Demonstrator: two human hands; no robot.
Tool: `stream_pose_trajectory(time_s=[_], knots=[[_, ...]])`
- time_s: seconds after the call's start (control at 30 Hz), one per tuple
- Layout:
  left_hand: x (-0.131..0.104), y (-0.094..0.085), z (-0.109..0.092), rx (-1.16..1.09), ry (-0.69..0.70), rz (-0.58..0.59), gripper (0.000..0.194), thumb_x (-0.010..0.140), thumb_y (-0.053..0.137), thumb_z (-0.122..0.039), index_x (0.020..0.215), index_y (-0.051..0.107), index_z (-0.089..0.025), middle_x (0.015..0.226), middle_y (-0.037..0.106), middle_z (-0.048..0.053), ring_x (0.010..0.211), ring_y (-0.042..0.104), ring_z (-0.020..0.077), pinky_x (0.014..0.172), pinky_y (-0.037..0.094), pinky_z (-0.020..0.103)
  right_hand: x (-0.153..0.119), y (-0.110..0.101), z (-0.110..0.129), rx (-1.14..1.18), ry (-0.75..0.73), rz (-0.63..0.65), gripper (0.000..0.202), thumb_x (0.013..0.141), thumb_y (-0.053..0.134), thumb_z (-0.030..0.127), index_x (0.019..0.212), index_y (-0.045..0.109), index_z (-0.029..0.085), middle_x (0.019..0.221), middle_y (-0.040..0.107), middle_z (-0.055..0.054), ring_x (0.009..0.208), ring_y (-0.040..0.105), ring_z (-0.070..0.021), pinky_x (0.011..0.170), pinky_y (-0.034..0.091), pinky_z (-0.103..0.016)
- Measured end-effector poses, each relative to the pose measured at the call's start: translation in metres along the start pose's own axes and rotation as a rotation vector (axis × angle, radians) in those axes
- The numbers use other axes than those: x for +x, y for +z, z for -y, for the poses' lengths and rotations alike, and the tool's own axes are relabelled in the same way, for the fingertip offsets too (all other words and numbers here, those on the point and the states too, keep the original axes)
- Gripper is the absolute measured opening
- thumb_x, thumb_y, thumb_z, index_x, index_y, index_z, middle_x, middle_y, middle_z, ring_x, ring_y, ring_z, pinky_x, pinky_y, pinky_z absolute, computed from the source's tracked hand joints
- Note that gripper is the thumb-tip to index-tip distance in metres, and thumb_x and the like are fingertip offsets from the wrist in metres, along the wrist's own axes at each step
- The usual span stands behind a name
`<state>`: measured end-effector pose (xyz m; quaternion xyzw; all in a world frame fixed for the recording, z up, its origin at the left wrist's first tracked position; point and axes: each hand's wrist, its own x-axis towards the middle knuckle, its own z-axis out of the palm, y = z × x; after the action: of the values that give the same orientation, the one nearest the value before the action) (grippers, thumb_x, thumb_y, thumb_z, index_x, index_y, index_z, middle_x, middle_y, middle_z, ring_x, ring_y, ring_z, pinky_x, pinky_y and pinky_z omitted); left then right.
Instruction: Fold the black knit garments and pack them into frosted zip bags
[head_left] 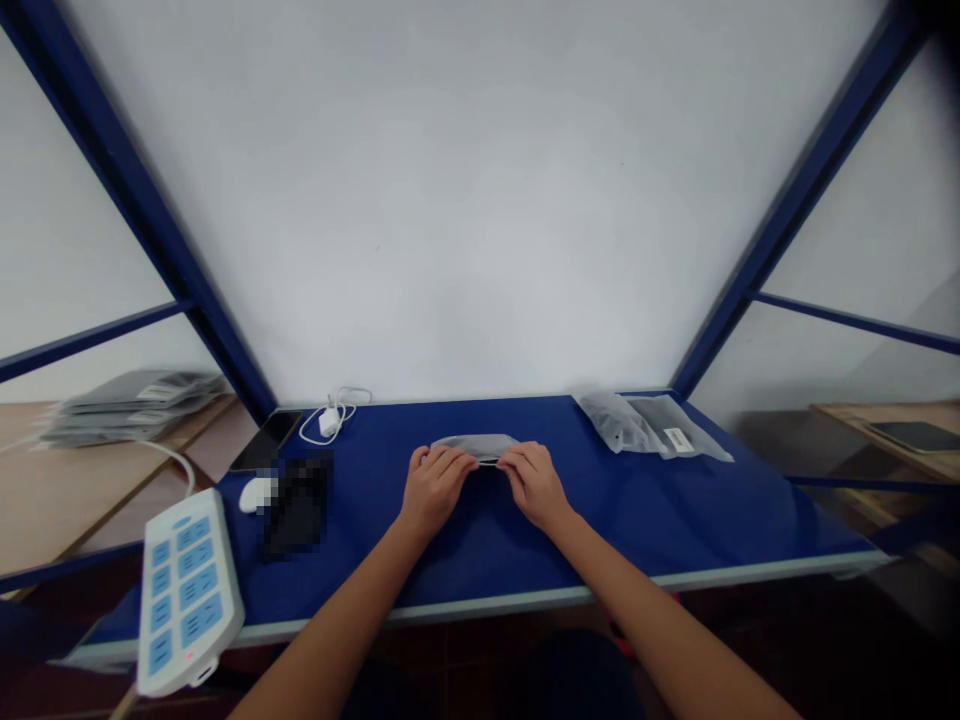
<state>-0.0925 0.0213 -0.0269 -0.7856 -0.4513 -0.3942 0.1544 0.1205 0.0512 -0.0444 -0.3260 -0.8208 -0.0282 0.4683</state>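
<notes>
Frosted plastic, by the look of it: the bag [474, 443] sits at the middle of the frame, low over the blue bench [600, 520], with the left hand [435, 487] and right hand [536, 485] each pinching its near edge between thumb and fingers. I'd guess it's light, floppy and a bit slick, so not fragile, just prone to creasing or sliding out of a loose grip. Best hold is probably right at the edge near both corners, kept gently taut so the middle doesn't sag.
</notes>
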Motion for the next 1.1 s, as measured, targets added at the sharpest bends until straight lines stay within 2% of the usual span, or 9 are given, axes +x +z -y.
stream_pose_trajectory(time_s=[0.2, 0.3, 0.4, 0.57, 0.67, 0.8, 0.93, 1.0, 1.1], knots=[[0.002, 0.001, 0.001, 0.021, -0.039, 0.023, 0.012, 0.097, 0.056, -0.029, 0.099, 0.067, -0.025, 0.102, 0.074, 0.002, 0.097, 0.063, 0.0203, 0.093, 0.029, 0.042, 0.002, -0.004, -0.001, 0.001, 0.030, -0.013, 0.014, 0.095, 0.049, 0.018, 0.096, 0.063, 0.022, 0.094, 0.065, -0.007, 0.090, 0.057, -0.0217, 0.083, 0.042, -0.038], [-0.001, -0.001, 0.007, 0.002, -0.064, 0.023, 0.013, 0.096, 0.056, -0.030, 0.098, 0.068, -0.026, 0.103, 0.074, 0.002, 0.098, 0.062, 0.0205, 0.092, 0.030, 0.042, 0.000, -0.009, -0.005, 0.006, 0.096, -0.099, 0.014, 0.095, 0.049, 0.019, 0.098, 0.062, 0.022, 0.097, 0.064, -0.008, 0.096, 0.058, -0.0231, 0.088, 0.043, -0.041], [-0.005, -0.003, 0.013, -0.026, -0.064, 0.009, 0.017, 0.097, 0.054, -0.023, 0.101, 0.070, -0.029, 0.101, 0.073, 0.001, 0.094, 0.062, 0.0188, 0.090, 0.032, 0.041, 0.000, -0.013, -0.005, -0.025, 0.169, -0.158, 0.015, 0.092, 0.051, 0.021, 0.102, 0.062, 0.023, 0.107, 0.062, -0.010, 0.105, 0.057, -0.0256, 0.095, 0.041, -0.045], [-0.008, -0.001, 0.011, -0.084, -0.048, -0.035, 0.020, 0.095, 0.055, -0.020, 0.103, 0.071, -0.029, 0.097, 0.074, 0.002, 0.094, 0.062, 0.0194, 0.090, 0.038, 0.040, 0.004, -0.010, 0.007, -0.139, 0.111, -0.054, 0.011, 0.088, 0.061, 0.027, 0.097, 0.066, 0.028, 0.125, 0.058, -0.007, 0.118, 0.052, -0.0293, 0.109, 0.024, -0.056], [-0.007, 0.000, 0.010, -0.117, -0.053, -0.033, 0.018, 0.094, 0.056, -0.023, 0.103, 0.071, -0.027, 0.097, 0.073, 0.003, 0.093, 0.062, 0.0195, 0.088, 0.041, 0.039, 0.004, -0.009, 0.010, -0.164, 0.089, -0.051, 0.009, 0.088, 0.063, 0.027, 0.094, 0.068, 0.031, 0.124, 0.060, -0.005, 0.118, 0.052, -0.0286, 0.111, 0.019, -0.058], [-0.006, 0.002, 0.010, -0.124, -0.081, -0.062, 0.018, 0.094, 0.057, -0.027, 0.107, 0.070, -0.026, 0.097, 0.073, 0.005, 0.094, 0.063, 0.0204, 0.089, 0.044, 0.039, 0.002, -0.008, 0.009, -0.137, 0.084, -0.087, 0.012, 0.088, 0.064, 0.027, 0.097, 0.069, 0.032, 0.114, 0.065, -0.004, 0.112, 0.056, -0.0270, 0.112, 0.018, -0.057], [-0.005, 0.000, 0.002, -0.052, -0.057, -0.106, 0.023, 0.093, 0.058, -0.022, 0.111, 0.070, -0.031, 0.114, 0.071, 0.004, 0.109, 0.060, 0.0233, 0.097, 0.042, 0.043, 0.001, -0.008, 0.008, -0.098, 0.081, -0.097, 0.012, 0.087, 0.064, 0.025, 0.097, 0.068, 0.031, 0.104, 0.067, -0.003, 0.105, 0.059, -0.0241, 0.111, 0.021, -0.053], [-0.003, 0.000, -0.008, -0.036, 0.007, -0.069, 0.028, 0.092, 0.058, -0.020, 0.114, 0.068, -0.035, 0.120, 0.069, 0.002, 0.115, 0.058, 0.0241, 0.100, 0.039, 0.044, 0.001, -0.009, 0.008, -0.092, 0.065, -0.079, 0.016, 0.088, 0.062, 0.022, 0.100, 0.068, 0.032, 0.106, 0.067, -0.003, 0.105, 0.059, -0.0238, 0.109, 0.023, -0.052], [0.000, 0.001, -0.022, -0.066, 0.051, 0.004, 0.027, 0.093, 0.060, -0.023, 0.115, 0.068, -0.035, 0.115, 0.071, 0.000, 0.110, 0.060, 0.0223, 0.101, 0.037, 0.044, 0.002, -0.011, 0.008, -0.097, 0.035, -0.041, 0.022, 0.090, 0.057, 0.019, 0.106, 0.067, 0.032, 0.109, 0.066, -0.004, 0.104, 0.058, -0.0233, 0.106, 0.026, -0.051]])
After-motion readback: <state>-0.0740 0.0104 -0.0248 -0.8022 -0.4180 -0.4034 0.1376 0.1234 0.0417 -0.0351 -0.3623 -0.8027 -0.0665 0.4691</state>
